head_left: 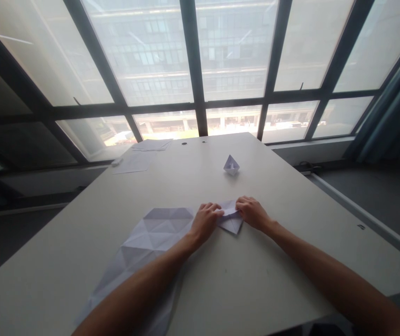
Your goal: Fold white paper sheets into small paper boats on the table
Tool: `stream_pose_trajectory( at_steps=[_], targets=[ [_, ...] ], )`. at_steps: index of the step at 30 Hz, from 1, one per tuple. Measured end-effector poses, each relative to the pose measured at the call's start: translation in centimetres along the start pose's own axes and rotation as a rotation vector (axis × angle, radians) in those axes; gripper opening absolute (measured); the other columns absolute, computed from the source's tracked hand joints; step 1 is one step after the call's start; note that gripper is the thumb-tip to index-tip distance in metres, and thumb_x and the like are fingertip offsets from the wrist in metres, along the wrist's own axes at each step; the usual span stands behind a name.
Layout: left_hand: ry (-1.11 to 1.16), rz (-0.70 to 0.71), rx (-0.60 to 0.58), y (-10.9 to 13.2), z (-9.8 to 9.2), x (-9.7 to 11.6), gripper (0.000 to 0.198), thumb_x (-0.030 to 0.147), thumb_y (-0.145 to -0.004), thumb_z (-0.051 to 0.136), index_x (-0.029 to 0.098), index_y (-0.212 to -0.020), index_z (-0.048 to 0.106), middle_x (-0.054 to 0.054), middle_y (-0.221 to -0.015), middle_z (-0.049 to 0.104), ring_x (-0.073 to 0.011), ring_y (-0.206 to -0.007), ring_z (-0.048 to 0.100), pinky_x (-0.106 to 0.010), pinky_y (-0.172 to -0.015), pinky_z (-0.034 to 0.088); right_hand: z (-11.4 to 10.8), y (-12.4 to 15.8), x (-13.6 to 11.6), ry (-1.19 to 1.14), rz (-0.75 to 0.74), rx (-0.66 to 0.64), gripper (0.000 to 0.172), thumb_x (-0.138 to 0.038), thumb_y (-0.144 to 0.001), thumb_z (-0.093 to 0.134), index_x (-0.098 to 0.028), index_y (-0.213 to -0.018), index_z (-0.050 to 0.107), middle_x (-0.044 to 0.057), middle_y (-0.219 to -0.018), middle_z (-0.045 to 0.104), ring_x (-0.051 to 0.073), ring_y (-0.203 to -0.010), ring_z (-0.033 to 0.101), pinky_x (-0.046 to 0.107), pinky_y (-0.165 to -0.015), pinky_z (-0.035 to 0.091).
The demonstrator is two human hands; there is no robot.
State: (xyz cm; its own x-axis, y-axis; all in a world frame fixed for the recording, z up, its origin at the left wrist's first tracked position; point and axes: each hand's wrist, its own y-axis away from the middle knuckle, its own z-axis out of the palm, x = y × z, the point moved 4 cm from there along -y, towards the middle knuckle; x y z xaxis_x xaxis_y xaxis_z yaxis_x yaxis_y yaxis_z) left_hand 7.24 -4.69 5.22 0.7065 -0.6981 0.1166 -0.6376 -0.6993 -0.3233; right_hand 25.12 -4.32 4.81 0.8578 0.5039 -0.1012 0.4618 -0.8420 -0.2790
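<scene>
Carefully, the person's left hand [204, 223] and right hand [252, 213] are holding a small folded paper [230, 222] between them, out near the middle of the tabletop [273, 196]. The fingers [217, 210] on both hands are lying close together and pressing on the paper from each side, but the thumbs are hidden, so I cannot tell if they are pinching it. By the left hand, a big creased sheet of paper [150, 238] is lying flat, partly under the left arm [133, 289]. A small paper boat [231, 164] is standing near the far edge, and a stack of paper sheets [151, 144] and a loose sheet [131, 163] are lying by the far left corner. Pressing too hard could bend the small paper in the wrong spot or rip it. If a finger slips, the folds could pop open, and the left arm could drag the big sheet out of place
</scene>
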Motion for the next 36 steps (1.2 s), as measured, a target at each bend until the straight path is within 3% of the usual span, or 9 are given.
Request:
stream_pose_trajectory(
  at_steps=[4,7,10,15,19,24,30,36],
  targets=[
    [-0.026,0.051,-0.071,0.2,0.6,0.8,0.027,0.008,-0.085,0.052,0.019,-0.105,0.066,-0.008,-0.117,0.065,-0.0207,-0.111,0.058,-0.038,-0.109,0.033,-0.3,0.6,-1.1,0.077,0.046,-0.054,0.017,-0.011,-0.085,0.051,-0.017,-0.088,0.067,0.011,-0.099,0.066,0.023,-0.093,0.057,0.032,-0.081,0.039],
    [-0.069,0.024,-0.082,0.6,1.0,1.5,0.032,0.018,-0.086,0.051,0.013,-0.116,0.061,-0.014,-0.127,0.059,-0.0244,-0.122,0.051,-0.043,-0.115,0.024,-0.2,1.3,-2.2,0.099,0.083,-0.069,0.022,-0.017,-0.089,0.047,-0.014,-0.099,0.067,0.015,-0.106,0.066,0.026,-0.097,0.057,0.035,-0.085,0.04],
    [-0.098,-0.024,-0.09,0.9,1.7,1.6,0.042,0.03,-0.095,0.04,0.009,-0.129,0.053,-0.018,-0.137,0.052,-0.0265,-0.132,0.043,-0.044,-0.115,0.024,0.5,1.8,-2.8,0.086,0.086,-0.052,0.037,-0.028,-0.097,0.038,-0.009,-0.117,0.063,0.02,-0.118,0.063,0.029,-0.111,0.054,0.037,-0.096,0.039],
    [-0.081,-0.055,-0.189,0.9,3.0,0.9,0.059,0.047,-0.099,0.03,0.015,-0.148,0.032,-0.015,-0.155,0.028,-0.0316,-0.144,0.023,-0.049,-0.114,0.023,2.5,1.5,-2.3,0.028,0.036,-0.072,0.052,-0.033,-0.099,0.032,-0.008,-0.144,0.041,0.019,-0.15,0.037,0.029,-0.14,0.03,0.046,-0.113,0.023],
    [-0.044,-0.039,-0.239,0.8,3.2,0.5,0.069,0.058,-0.097,0.023,0.017,-0.153,0.021,-0.011,-0.158,0.02,-0.0302,-0.146,0.013,-0.049,-0.117,0.016,3.6,1.1,-1.5,-0.072,-0.034,-0.161,0.058,-0.039,-0.1,0.026,-0.01,-0.151,0.027,0.014,-0.156,0.024,0.024,-0.146,0.017,0.046,-0.117,0.017],
    [-0.032,-0.068,-0.261,0.6,3.4,-0.2,0.077,0.066,-0.094,0.018,0.017,-0.153,0.02,-0.01,-0.159,0.015,-0.0303,-0.147,0.009,-0.049,-0.117,0.013,4.0,1.0,-0.6,-0.107,0.006,-0.198,0.064,-0.049,-0.1,0.017,-0.011,-0.152,0.023,0.013,-0.158,0.018,0.024,-0.147,0.01,0.047,-0.118,0.011],
    [-0.069,-0.226,-0.24,0.5,4.1,-2.3,0.079,0.063,-0.096,0.019,0.006,-0.15,0.026,-0.018,-0.157,0.018,-0.0329,-0.146,0.01,-0.051,-0.116,0.016,4.4,0.9,1.1,-0.093,0.18,-0.205,0.07,-0.054,-0.099,0.014,-0.01,-0.151,0.025,0.014,-0.158,0.017,0.025,-0.147,0.011,0.05,-0.118,0.008],
    [0.026,-0.308,-0.13,0.1,4.0,-3.5,0.049,0.031,-0.101,0.024,0.013,-0.143,0.04,-0.015,-0.153,0.032,-0.0244,-0.144,0.026,-0.047,-0.115,0.022,3.9,0.6,2.3,-0.103,0.308,-0.117,0.053,-0.038,-0.101,0.024,-0.013,-0.146,0.038,0.012,-0.155,0.03,0.024,-0.145,0.021,0.052,-0.117,0.009]
  ],
)
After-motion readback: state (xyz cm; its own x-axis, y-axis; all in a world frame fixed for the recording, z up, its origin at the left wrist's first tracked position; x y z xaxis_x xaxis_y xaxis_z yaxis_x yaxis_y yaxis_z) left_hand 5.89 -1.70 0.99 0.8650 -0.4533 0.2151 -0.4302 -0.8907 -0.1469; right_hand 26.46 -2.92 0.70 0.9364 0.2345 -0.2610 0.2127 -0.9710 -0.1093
